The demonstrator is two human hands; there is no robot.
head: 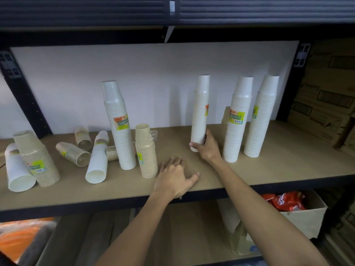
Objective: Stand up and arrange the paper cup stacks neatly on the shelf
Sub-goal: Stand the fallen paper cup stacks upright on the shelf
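Observation:
My right hand [207, 148] grips the base of a tall white cup stack [200, 110] that stands upright on the wooden shelf [269, 169]. Two more tall white stacks [238, 120] [262, 116] stand upright just to its right. My left hand [175, 178] rests flat on the shelf with fingers spread, holding nothing. Left of it stand a short beige stack [146, 150] and a tall white stack [120, 125]. Farther left, a white stack [98, 156] lies tipped over, with beige stacks [73, 154] [83, 138] lying down behind it.
At the far left a beige stack [37, 158] and a white stack [18, 169] lean together. A small stack [224, 116] hides behind the right white ones. Below the shelf sits a cardboard box [305, 217] with red packets. Brown cartons [326, 93] stand to the right.

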